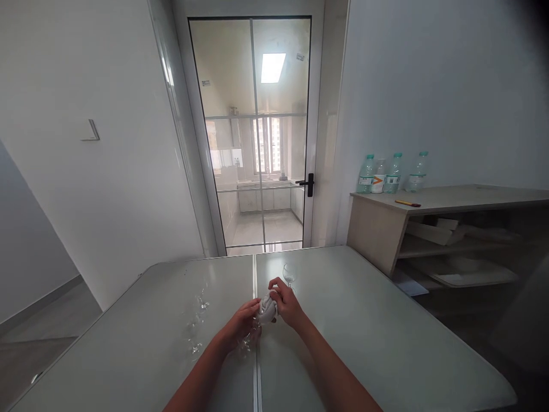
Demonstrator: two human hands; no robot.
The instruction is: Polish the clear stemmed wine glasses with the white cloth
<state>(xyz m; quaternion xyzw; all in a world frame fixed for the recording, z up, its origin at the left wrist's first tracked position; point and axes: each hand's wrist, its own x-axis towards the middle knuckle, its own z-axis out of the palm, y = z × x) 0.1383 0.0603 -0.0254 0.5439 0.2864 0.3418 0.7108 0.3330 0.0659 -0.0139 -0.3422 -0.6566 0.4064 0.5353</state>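
Observation:
Over the middle of a grey-white table (364,320), my left hand (240,326) is closed around a clear stemmed glass (252,337). My right hand (286,303) is closed on a white cloth (268,309) bunched against the top of that glass. Just beyond my right hand a small wine glass (289,274) stands upright on the table. To the left of my hands stand more clear glasses (197,320), hard to make out against the tabletop.
A glass-panelled door (257,137) with a black handle (307,183) is shut beyond the table's far edge. To the right, a low wooden shelf unit (429,229) carries several water bottles (392,171) and a pencil (407,203).

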